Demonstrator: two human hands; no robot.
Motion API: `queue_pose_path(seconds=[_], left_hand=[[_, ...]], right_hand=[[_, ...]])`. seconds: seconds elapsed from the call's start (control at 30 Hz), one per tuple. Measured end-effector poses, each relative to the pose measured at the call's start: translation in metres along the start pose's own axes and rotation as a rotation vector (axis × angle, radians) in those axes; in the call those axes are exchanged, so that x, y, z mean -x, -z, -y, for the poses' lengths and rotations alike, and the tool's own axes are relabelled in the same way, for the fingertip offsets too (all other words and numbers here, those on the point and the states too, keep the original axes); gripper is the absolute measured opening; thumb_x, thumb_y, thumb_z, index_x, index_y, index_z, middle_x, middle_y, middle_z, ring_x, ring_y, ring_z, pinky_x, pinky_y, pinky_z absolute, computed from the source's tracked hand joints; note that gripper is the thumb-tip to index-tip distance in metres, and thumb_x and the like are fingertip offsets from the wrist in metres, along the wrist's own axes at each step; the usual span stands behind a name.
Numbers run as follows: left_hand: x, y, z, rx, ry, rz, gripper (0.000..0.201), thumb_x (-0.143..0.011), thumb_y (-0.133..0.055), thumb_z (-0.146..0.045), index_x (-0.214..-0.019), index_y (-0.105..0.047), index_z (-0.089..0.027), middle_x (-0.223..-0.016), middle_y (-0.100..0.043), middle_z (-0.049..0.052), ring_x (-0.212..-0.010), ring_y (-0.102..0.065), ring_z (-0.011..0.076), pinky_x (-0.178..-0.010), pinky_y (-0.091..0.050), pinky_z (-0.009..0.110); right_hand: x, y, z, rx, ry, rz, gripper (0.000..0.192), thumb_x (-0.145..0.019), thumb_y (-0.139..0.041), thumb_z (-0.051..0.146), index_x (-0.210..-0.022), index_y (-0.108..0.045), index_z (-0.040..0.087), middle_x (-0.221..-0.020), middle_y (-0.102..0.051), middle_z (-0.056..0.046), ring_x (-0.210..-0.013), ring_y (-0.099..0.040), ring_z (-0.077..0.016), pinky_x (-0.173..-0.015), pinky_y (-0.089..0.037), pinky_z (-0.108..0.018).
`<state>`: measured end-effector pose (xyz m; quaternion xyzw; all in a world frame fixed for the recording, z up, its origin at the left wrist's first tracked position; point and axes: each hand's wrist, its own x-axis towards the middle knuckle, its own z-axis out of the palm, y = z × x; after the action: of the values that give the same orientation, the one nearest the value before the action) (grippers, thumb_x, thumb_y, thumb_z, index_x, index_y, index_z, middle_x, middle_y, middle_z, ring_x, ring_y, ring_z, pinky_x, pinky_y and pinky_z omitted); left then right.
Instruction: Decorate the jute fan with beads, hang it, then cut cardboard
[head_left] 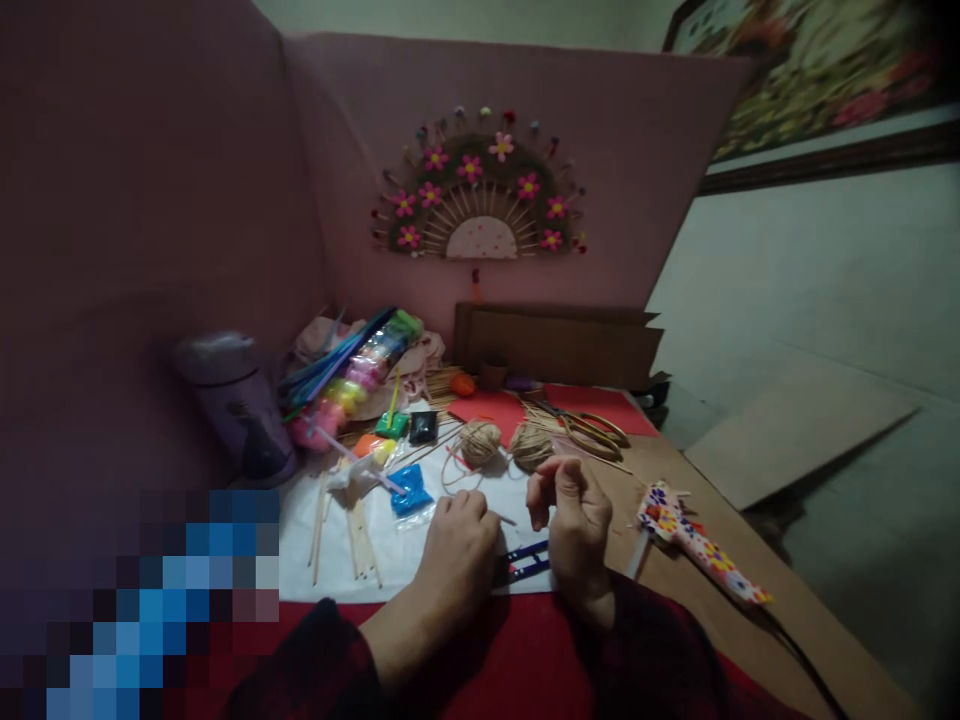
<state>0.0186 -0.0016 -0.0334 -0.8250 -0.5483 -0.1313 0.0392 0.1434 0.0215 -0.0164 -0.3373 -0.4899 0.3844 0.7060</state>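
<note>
A dark blue ladder-like stick frame lies between my hands, over the front of the white sheet. My left hand is closed at its left end, knuckles up, with the fingertips hidden. By those knuckles a thin pale stick pokes out. My right hand is raised at the frame's right end, its fingers curled in toward the thumb; whatever they pinch is too small to see. Just beyond the hands sit two balls of brown twine. A blue clay packet lies to the left of them.
Scissors rest on red sheets at the back right. A flower-patterned glue gun with a cord lies on the right. Wooden sticks, clay packs and a purple tumbler stand left. A decorated fan hangs on the pink board behind.
</note>
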Motion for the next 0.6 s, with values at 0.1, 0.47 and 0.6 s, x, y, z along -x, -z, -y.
queue_pose_path(seconds=[0.1,0.47,0.6], left_hand=[[0.002,0.004,-0.006,0.009,0.012,0.036,0.012,-0.086,-0.053,-0.020,-0.081,-0.064,-0.018,-0.090,-0.061,0.006,-0.087,-0.052,0.0238,-0.074,-0.041,0.037],[0.005,0.007,-0.005,0.080,-0.013,0.066,0.014,-0.087,-0.052,-0.023,-0.085,-0.065,-0.017,-0.092,-0.061,0.009,-0.087,-0.053,0.0258,-0.076,-0.043,0.040],[0.005,0.009,-0.004,0.078,-0.031,0.045,0.015,-0.081,-0.062,-0.033,-0.080,-0.063,-0.018,-0.089,-0.060,0.008,-0.087,-0.052,0.0266,-0.077,-0.040,0.041]], right_hand=[[-0.007,0.001,0.000,0.007,0.013,-0.058,0.034,-0.094,-0.037,0.047,-0.079,-0.050,0.019,-0.050,-0.050,0.006,-0.036,-0.037,-0.0058,-0.036,-0.030,-0.017],[-0.030,0.009,-0.007,0.034,0.079,-0.187,0.032,-0.095,-0.035,0.044,-0.082,-0.049,0.019,-0.064,-0.053,0.003,-0.048,-0.045,-0.0077,-0.046,-0.035,-0.020],[-0.032,0.010,-0.005,0.035,0.114,-0.204,0.031,-0.095,-0.034,0.044,-0.081,-0.048,0.020,-0.063,-0.052,0.004,-0.047,-0.045,-0.0081,-0.046,-0.035,-0.021]])
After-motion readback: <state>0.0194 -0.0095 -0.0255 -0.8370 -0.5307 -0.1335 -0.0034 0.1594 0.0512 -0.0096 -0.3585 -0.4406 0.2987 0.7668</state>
